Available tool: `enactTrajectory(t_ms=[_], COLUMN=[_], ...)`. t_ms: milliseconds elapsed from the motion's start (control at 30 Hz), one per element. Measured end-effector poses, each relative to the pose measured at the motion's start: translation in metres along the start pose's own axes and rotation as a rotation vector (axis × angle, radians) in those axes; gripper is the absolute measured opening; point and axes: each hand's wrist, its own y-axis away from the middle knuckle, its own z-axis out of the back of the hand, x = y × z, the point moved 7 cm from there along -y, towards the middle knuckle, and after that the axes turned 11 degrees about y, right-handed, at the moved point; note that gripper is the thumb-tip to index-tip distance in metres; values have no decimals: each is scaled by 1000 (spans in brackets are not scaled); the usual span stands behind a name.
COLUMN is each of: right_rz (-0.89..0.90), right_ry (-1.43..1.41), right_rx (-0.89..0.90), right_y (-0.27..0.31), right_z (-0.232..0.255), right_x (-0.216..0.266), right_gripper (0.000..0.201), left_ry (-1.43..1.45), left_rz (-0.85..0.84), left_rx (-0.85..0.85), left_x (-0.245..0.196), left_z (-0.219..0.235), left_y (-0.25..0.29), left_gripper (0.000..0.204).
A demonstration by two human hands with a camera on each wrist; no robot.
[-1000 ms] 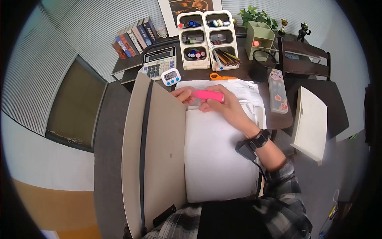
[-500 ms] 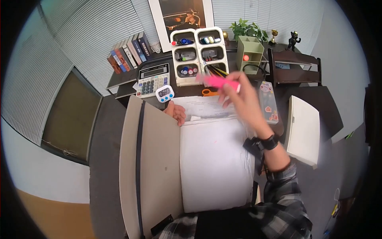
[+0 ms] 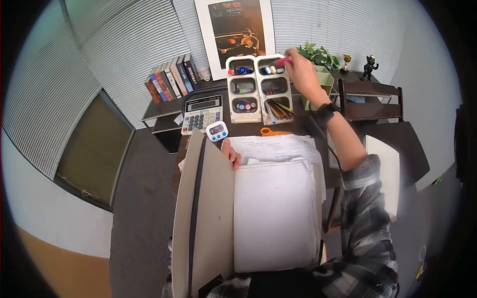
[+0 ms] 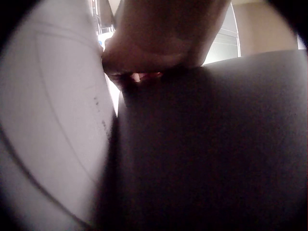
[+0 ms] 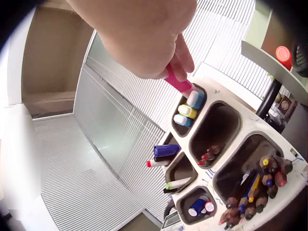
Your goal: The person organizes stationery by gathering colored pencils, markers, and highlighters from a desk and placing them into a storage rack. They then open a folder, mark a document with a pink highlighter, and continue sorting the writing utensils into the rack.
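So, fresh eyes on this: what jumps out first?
The bright pink marker in the fingers of the right hand, at the top-right compartment of the white organizer. Next, the big beige cover raised in the foreground, left hand at its far edge, with broad white sheets beside it. Then the framed poster behind the organizer.

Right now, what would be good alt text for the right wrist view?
A person's right grip holds a pink marker at a white organizer, next to the blue and yellow markers stored there. Pencils show in another compartment.
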Motion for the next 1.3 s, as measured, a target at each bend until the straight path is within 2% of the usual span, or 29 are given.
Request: enactTrajectory(t_ms=[100,167,267,333,467,533,600,633,667,700,733,767,800,867,900,933,967,1000,1067,1133,1167,1200,1267,1300], right_rz=[39,117,43,12,-136,-336,-464,-461,-544,-556,-664,-663,-619,-816,-823,-1056,-1289,-1292,-1240,-1221,-1202,-1206,-1128,-1135], right_ry=[29,-71,-60,-67,-199,-281,-170,-164,-221,-221,-211,-325,-372,-887,-897,-992,-1084,-1094,-1243,-1232,-1211,-1209,-1223,-1217], right_rx=[66,52,116,78,164,426,727,850,1021,1104,1243,1294,1481,1235,1223,1161,1083,1061,922,900,902,890,850,829], right_y=[3,8,23,34,81,132,191,223,263,293,320,344,376,413,416,424,433,436,431,428,427,426,418,414], right_z=[-19,-26,-30,-11,63,94,125,136,140,148,156,157,156,154,155,156,157,158,159,161,163,164,167,167], right_x=[-7,-7,-18,-15,21,30,38,39,32,31,31,38,42,69,76,79,82,85,90,93,94,95,99,98], right_gripper=[28,37,46,47,26,24,35,40,45,54,51,54,54,53,53,51,50,50,46,45,43,43,40,40], left_ry=[2,13,-6,-28,-46,-64,-40,-37,-27,-20,-24,-41,-61,-55,-92,-131,-100,-63,-231,-327,-390,-390,-744,-783], left_rz=[-11,-23,7,-57,-13,-11,-45,-31,-45,-58,-46,-41,-38,-9,-57,-108,-184,-207,-136,-101,-230,-232,-428,-417], left_rx=[1,-10,-11,-2,-61,-79,-78,-81,-68,-53,-48,-41,-32,-53,-70,-84,-12,34,-13,-42,-50,-39,-8,82], left_x=[6,3,4,3,-5,-9,-7,-2,1,4,6,5,6,-1,-5,-10,-18,-17,-10,3,0,7,-23,-19], left_z=[1,-1,1,1,-4,-5,-4,-2,-1,0,1,1,-1,-11,-14,-18,-27,-31,-25,-13,-16,-14,-46,-49], left_y=[-4,-2,1,2,10,13,12,10,6,4,2,1,1,8,12,17,24,25,18,1,-6,-9,23,24], left_gripper=[60,60,59,58,56,56,57,57,58,58,58,58,59,55,54,53,52,50,53,58,59,59,56,50])
